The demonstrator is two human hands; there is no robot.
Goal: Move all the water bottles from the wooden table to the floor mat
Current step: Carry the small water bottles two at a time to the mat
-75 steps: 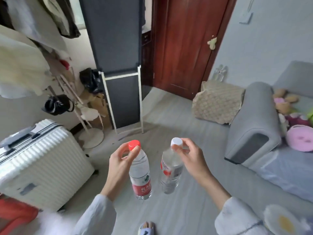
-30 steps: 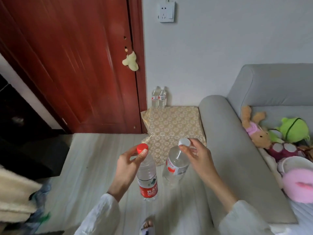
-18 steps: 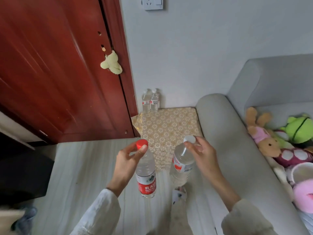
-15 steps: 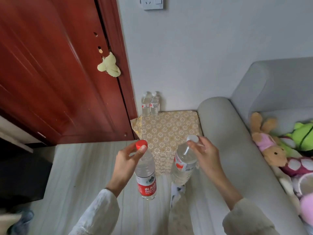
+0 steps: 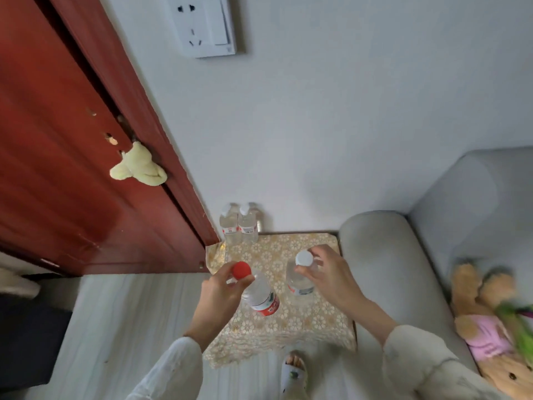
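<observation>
Gold-patterned floor mat (image 5: 302,321) lies directly below both bottles. Your left hand (image 5: 219,295) pinches the red-capped bottle (image 5: 259,295) at its neck, tilted; your right hand (image 5: 326,275) pinches the white-capped bottle (image 5: 301,277), nearly upright.

Red-capped water bottle (image 5: 259,295), clear with a red label, hangs tilted from the left hand (image 5: 219,295) gripping its neck. White-capped water bottle (image 5: 301,277) hangs below the right hand (image 5: 326,277). Two more bottles (image 5: 238,225) stand upright beyond both hands, on the patterned floor mat (image 5: 305,319).
</observation>
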